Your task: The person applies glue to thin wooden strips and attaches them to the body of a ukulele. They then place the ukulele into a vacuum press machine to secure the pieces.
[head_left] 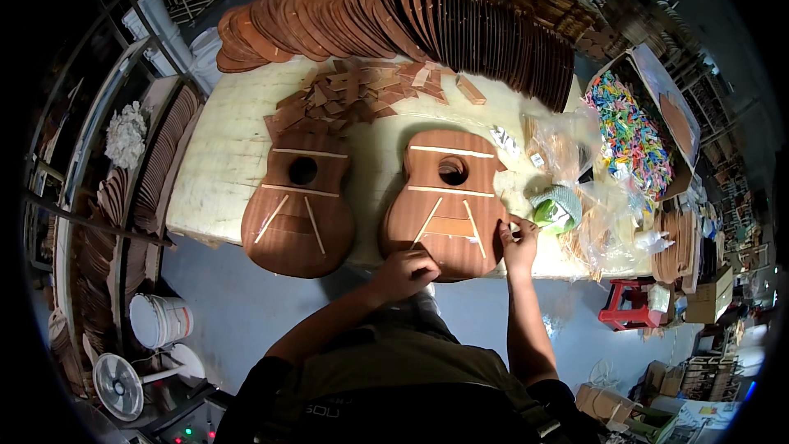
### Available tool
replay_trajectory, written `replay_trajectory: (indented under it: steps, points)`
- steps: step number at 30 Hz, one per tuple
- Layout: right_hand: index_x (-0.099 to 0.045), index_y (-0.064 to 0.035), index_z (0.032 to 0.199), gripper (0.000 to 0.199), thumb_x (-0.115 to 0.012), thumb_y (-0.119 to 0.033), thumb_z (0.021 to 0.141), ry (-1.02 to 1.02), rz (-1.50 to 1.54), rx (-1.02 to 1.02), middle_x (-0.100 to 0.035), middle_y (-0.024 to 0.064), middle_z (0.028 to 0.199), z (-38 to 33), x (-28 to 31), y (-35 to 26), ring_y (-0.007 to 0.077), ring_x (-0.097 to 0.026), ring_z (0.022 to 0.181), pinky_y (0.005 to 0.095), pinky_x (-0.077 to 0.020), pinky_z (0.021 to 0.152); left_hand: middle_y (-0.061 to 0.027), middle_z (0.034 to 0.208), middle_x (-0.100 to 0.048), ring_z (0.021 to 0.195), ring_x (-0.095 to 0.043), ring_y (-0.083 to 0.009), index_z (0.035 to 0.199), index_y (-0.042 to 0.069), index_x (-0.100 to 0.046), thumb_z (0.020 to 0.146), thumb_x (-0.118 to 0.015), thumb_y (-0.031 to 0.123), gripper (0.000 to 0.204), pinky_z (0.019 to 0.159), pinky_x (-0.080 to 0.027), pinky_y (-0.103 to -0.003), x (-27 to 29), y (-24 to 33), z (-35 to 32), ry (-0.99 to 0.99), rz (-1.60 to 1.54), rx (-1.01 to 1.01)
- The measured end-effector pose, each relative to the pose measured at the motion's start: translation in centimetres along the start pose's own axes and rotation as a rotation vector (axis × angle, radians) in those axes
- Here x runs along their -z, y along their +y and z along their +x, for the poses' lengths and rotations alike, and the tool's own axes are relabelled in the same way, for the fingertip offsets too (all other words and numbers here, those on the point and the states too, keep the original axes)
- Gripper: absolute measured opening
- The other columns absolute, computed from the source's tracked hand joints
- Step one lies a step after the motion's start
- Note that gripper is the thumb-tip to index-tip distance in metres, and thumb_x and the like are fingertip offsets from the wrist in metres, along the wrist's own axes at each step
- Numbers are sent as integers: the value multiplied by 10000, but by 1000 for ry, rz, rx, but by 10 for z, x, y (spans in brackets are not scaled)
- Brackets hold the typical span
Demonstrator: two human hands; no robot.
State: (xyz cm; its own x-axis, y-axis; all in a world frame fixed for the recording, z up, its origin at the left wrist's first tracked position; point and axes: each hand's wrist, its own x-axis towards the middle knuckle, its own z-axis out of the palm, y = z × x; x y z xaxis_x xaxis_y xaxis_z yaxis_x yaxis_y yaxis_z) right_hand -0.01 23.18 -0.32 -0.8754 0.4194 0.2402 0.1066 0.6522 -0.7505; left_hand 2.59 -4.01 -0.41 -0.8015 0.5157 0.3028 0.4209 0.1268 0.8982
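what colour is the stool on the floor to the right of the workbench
Red. The plastic stool shows in the head view, by the table's right end.

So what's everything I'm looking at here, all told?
guitar-shaped wooden boards: two, reddish brown with pale braces, side by side on the table's near edge
table: one, pale, centre
wood offcuts: a pile, brown, behind the boards
stacked body plates: many, brown, fanned along the far edge
coloured clips: a boxful, mixed colours, right
red stool: one, right of the table
white bucket: one, floor, left
fan: one, white, lower left
left hand: on the right board's lower edge
right hand: at that board's right edge
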Motion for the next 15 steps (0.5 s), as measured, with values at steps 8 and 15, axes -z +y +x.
replay_trajectory:
  steps: [8,15]
  points:
    - [-632,31,1041,152,-604,-12,898,212,415,-240,-644,42,863,-12,-9,-1,108,-572,730,245,-478,711,-60,814,-658,700,-610,-150,929,29,-669,887,-619,119,111,626,-473,-268,37,27,-49,-101,-169,31]
    - [-709,-18,981,224,-714,-172,819,237,-170,-74,-700,136,911,2,-20,7,222,-660,798,327,-505,770,-143,1281,-540,1252,-475,-304,1143,11,-600,856,-600,50,289,1027,-418,-392,26,15,-38,-103,230,-300]
